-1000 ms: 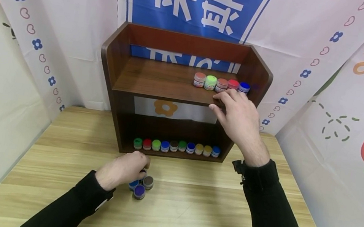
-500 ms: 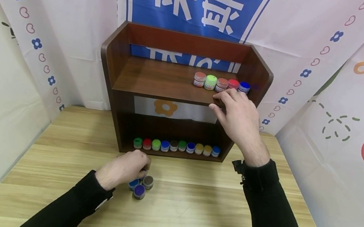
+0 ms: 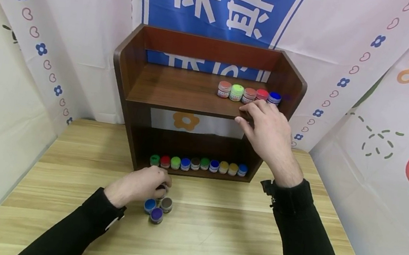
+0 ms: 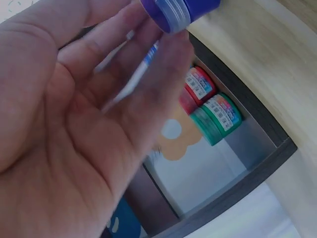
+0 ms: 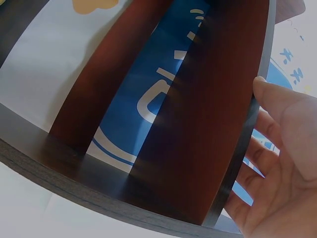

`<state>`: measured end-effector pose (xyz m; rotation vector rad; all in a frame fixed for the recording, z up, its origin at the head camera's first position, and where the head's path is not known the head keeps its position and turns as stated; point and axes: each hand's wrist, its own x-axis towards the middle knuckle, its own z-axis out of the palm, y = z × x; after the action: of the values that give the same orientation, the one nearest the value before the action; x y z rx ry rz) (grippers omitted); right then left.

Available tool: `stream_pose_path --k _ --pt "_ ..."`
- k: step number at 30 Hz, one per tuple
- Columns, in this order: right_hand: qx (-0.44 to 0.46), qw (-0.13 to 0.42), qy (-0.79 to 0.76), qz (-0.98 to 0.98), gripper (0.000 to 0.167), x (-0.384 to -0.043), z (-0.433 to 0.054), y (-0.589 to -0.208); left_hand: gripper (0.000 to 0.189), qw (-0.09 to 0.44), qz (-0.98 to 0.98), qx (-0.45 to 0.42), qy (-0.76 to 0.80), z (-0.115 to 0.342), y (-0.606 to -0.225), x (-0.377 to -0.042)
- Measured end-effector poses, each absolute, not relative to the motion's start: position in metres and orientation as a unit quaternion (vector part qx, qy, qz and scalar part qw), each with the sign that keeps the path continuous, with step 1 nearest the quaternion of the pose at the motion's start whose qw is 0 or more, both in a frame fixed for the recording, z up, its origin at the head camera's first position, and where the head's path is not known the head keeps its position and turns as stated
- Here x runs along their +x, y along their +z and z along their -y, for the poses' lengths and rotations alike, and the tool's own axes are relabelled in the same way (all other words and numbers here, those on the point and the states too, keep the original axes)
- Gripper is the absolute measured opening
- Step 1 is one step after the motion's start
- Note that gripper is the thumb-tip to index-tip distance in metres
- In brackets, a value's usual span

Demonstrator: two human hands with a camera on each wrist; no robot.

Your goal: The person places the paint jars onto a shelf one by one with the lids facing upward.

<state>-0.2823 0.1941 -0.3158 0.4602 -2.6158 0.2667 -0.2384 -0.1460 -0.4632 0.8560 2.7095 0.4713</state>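
Note:
My left hand (image 3: pixel 140 185) is over the table in front of the shelf. It holds a small paint jar (image 4: pixel 181 12) at the fingertips, blue-purple with a clear lid rim in the left wrist view. Just below that hand stand three more paint jars: a blue one (image 3: pixel 149 206), a grey-brown one (image 3: pixel 166 205) and a purple one (image 3: pixel 156 215). At the right side, my right hand (image 3: pixel 268 129) grips the front edge of the shelf's middle board (image 5: pixel 252 116). Its thumb is on one side of the edge and its fingers reach behind.
The dark brown two-tier shelf (image 3: pixel 215 45) stands at the back of the wooden table (image 3: pixel 213 240). Several jars (image 3: pixel 236 93) line the right part of the upper tier. A row of jars (image 3: pixel 195 163) fills the lower tier. Printed cloth (image 3: pixel 83 42) hangs around.
My left hand has moved slightly away from the body towards the shelf with its jar, uncovering the blue jar on the table. The right hand keeps its place.

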Motion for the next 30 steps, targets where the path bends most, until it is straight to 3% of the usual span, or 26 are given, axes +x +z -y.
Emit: stream_pose_path --k 9,19,26,30 --pt "0.165 0.231 0.099 0.954 0.043 -0.282 -0.194 -0.315 0.017 0.124 -0.947 0.255 0.150 0.143 -0.464 -0.232" --pt "0.170 0.235 0.096 0.952 0.043 -0.283 -0.194 -0.315 0.024 0.128 -0.941 0.281 0.138 0.144 -0.463 -0.236" --pt "0.171 0.235 0.096 0.952 0.042 -0.283 -0.194 -0.316 0.021 0.090 -0.941 0.297 0.137 0.150 -0.480 -0.240" --pt "0.168 0.230 0.094 0.954 0.043 -0.283 -0.194 -0.315 0.020 0.102 -0.943 0.279 0.148 0.145 -0.467 -0.234"
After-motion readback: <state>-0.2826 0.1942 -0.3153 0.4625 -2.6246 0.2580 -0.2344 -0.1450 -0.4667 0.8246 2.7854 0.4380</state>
